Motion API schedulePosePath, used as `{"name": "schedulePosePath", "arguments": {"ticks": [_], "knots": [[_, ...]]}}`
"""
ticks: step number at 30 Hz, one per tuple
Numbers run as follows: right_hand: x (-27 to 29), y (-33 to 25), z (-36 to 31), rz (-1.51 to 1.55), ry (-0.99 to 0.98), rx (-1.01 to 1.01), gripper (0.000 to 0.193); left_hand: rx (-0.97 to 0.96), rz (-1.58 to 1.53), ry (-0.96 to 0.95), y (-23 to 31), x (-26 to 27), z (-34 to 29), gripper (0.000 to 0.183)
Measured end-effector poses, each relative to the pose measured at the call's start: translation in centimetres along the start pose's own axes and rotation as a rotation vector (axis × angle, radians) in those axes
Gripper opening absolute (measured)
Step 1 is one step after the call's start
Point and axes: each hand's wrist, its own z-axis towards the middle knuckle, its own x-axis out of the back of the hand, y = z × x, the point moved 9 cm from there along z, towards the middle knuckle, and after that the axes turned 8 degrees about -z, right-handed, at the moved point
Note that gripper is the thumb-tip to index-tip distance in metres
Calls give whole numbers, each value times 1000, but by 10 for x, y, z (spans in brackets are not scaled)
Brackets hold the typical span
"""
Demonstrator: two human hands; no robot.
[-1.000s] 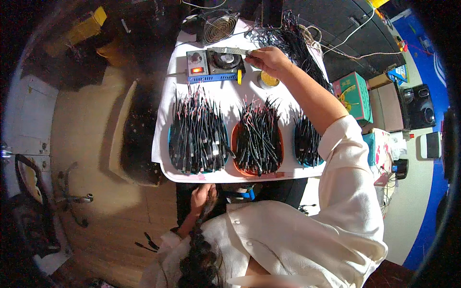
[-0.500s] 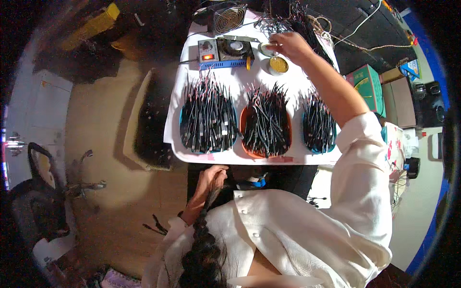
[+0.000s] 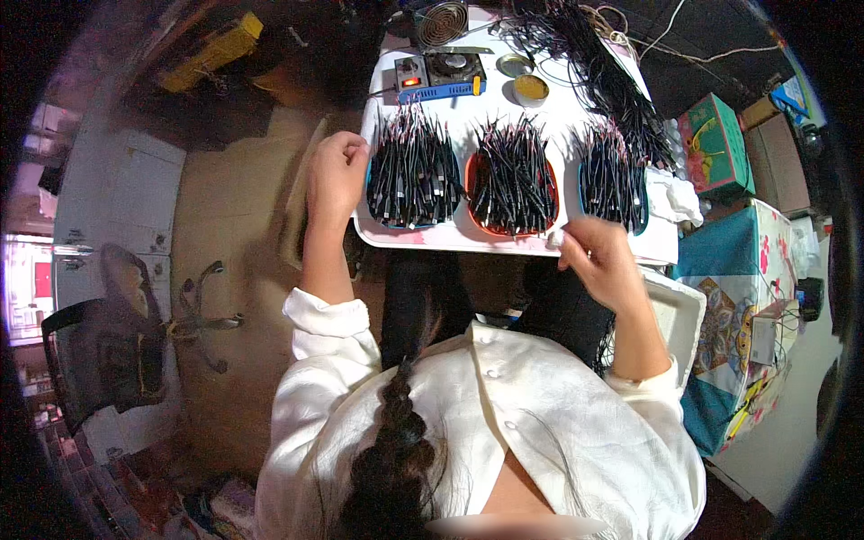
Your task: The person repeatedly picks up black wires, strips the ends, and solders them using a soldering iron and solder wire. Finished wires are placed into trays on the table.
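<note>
At the table's left edge, beside a blue basket (image 3: 367, 191) packed with short black cables (image 3: 414, 175), is my left hand (image 3: 337, 175). Its fingers are curled; what they hold, if anything, is hidden. My right hand (image 3: 601, 261) is at the front edge of the white table (image 3: 432, 238), between an orange basket (image 3: 486, 228) and another blue basket (image 3: 641, 225). Its thumb and fingers are closed together, slightly blurred, with whatever is in them too small to tell. Black cables (image 3: 513, 180) with reddish wire ends stand in the orange basket too.
Along the back are a blue-based heating device (image 3: 441, 79) with a lit switch, a fan (image 3: 441, 24), a round tin of yellowish paste (image 3: 531, 87) and its lid (image 3: 515, 65). Long black cables (image 3: 603, 76) hang over the right side. A green box (image 3: 715, 148) stands farther right.
My right hand has come back from the lid beside the tin to the front table edge. My left hand has risen from below the table to its left edge. The view has shifted.
</note>
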Motion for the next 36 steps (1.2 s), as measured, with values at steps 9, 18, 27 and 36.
{"name": "schedulePosePath", "arguments": {"ticks": [9,18,27,36], "knots": [[-41,76,-67,219,2,-260,24,125,-185,-76,-60,-41,47,13],[-45,65,-52,178,46,-217,18,256,-574,153,-66,-26,33,14],[-37,44,-43,-90,38,-127,9,61,-1005,347,-28,24,29,13],[0,-1,33,-317,474,126,14,-54,-1157,28,86,2,-85,8]]}}
